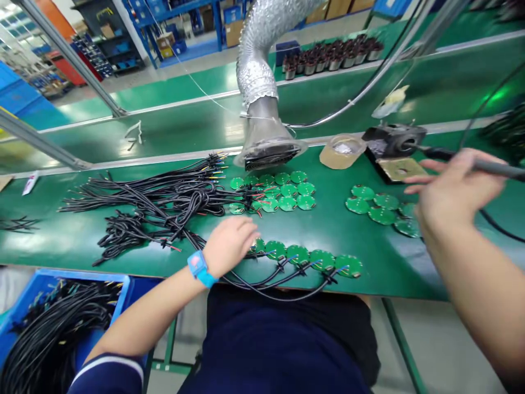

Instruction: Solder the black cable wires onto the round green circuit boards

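Observation:
My left hand (232, 244), with a blue watch on its wrist, is closed at the left end of a front row of round green circuit boards (297, 254); what its fingers hold is hidden. Black cables with thin coloured wire ends lie against these boards. In my right hand (455, 183) is a soldering iron (492, 166), its tip side pointing left at the iron stand (404, 143). More round boards (288, 190) lie behind the front row, and another group (381, 214) sits beside my right hand. A pile of black cables (164, 191) is left of the boards.
A fume extraction hood (270, 142) hangs over the back of the green table (336, 230). A round tub (342, 153) stands left of the iron stand. At the lower left, a blue crate (128, 290) holds black cables. Motor-like parts (332, 57) stand behind.

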A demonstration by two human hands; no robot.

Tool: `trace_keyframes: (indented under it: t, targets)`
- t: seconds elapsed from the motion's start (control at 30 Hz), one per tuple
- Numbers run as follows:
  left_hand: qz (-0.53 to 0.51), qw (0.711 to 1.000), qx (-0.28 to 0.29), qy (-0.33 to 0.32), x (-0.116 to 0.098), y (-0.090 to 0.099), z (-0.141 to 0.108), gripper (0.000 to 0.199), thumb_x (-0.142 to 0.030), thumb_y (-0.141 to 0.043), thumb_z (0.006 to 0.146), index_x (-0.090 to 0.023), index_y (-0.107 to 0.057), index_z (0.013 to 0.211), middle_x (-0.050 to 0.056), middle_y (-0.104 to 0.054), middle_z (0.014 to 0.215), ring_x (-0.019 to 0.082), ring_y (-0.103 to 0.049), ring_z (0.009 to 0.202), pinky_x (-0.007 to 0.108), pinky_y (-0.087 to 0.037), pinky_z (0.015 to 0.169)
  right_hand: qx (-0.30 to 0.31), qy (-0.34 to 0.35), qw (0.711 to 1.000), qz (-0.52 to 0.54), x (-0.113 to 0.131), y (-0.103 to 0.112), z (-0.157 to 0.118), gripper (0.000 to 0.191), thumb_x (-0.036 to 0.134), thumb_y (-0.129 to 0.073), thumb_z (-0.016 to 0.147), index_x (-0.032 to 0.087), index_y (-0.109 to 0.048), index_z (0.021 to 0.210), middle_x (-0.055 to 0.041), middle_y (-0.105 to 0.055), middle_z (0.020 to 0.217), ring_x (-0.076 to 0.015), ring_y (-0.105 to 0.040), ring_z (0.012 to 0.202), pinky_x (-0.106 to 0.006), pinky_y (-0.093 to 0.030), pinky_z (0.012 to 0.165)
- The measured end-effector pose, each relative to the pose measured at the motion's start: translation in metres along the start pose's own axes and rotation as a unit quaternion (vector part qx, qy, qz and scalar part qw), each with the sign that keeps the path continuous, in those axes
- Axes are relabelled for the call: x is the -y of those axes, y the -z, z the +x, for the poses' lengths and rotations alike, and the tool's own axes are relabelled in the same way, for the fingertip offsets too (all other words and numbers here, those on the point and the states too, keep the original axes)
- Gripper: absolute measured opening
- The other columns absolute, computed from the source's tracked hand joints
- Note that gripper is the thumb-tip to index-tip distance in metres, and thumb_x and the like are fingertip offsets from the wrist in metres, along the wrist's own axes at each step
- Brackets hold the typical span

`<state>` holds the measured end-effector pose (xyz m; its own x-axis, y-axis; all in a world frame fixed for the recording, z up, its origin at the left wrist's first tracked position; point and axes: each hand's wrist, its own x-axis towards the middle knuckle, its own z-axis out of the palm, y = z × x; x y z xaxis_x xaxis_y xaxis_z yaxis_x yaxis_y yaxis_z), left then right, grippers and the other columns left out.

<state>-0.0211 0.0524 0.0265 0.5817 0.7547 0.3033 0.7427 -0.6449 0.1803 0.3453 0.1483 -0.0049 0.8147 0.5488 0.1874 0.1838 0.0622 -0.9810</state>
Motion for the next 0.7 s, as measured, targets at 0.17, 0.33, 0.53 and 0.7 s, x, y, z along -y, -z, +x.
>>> trace_keyframes:
  t: [0.17,0.33,0.53,0.7]
  targets:
    - [0.088,0.992,-0.013,-0.095,0.041,0.0,0.044,0.016,-0.016,-0.051,0.088,-0.014,-0.066,0.093,0.006,-0.067,0.086,0.018,-0.057,0.08,0.03,-0.048,0.074,0.034,0.066,0.992,0.098,0.031,0.046,-0.07,0.032,0.037,-0.067,0.072,0.023,-0.046,0.09,-0.0007,-0.062,0.068,-0.0129,-0.055,0.044,-0.022,-0.039,0.034]
    - [0.172,0.959,0.112,-0.195,0.042,-0.018,0.066,0.015,-0.017,-0.054,0.086,-0.014,-0.068,0.08,0.006,-0.063,0.079,0.019,-0.053,0.079,0.031,-0.041,0.068,0.174,0.017,0.983,0.059,0.05,0.067,-0.145,0.028,0.025,-0.075,0.064,0.019,-0.053,0.081,-0.0038,-0.062,0.066,-0.015,-0.058,0.047,-0.027,-0.049,0.043]
    - [0.163,0.963,0.106,-0.187,0.041,-0.017,0.068,0.021,-0.019,-0.05,0.089,-0.012,-0.064,0.076,0.008,-0.06,0.078,0.021,-0.052,0.084,0.033,-0.04,0.073,0.362,0.026,0.927,0.097,0.028,0.059,-0.186,0.023,0.026,-0.069,0.071,0.021,-0.049,0.082,-0.0002,-0.061,0.07,-0.0179,-0.065,0.058,-0.031,-0.056,0.055]
    - [-0.087,0.991,0.097,-0.041,0.016,0.001,0.037,0.016,-0.026,-0.056,0.086,-0.013,-0.064,0.082,0.006,-0.059,0.084,0.015,-0.055,0.08,0.026,-0.046,0.074,0.416,0.032,0.908,0.036,0.017,0.051,-0.185,0.02,0.034,-0.067,0.072,0.021,-0.051,0.078,-0.0004,-0.06,0.067,-0.0141,-0.061,0.053,-0.024,-0.051,0.047]
